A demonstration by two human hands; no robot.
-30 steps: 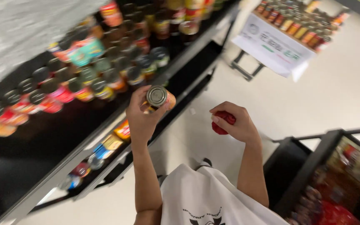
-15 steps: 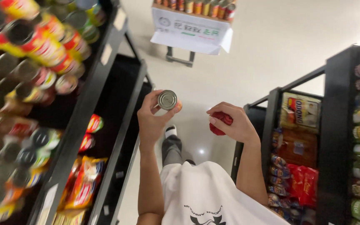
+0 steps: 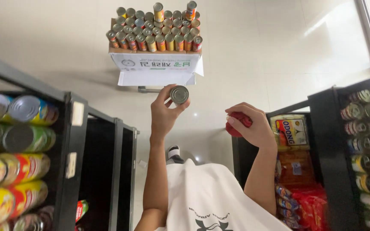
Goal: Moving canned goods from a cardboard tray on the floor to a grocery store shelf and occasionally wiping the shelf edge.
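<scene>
Left hand (image 3: pixel 164 114) clenched round a small tin can (image 3: pixel 179 94), raised over the pale floor (image 3: pixel 253 64) below a cardboard box of cans (image 3: pixel 155 64); right hand (image 3: pixel 253 126) closed on a red object (image 3: pixel 236 124), beside the dark shelf (image 3: pixel 322 149).

Both bare arms reach forward, elbows bent, forearms running up through the view. Left hand (image 3: pixel 164 112) is raised higher, fingers and thumb curled into a pinch at the tips, palm side toward the camera. Right hand (image 3: pixel 253 125) sits lower, knuckles up, all fingers wrapped tight into a cupped fist.
</scene>
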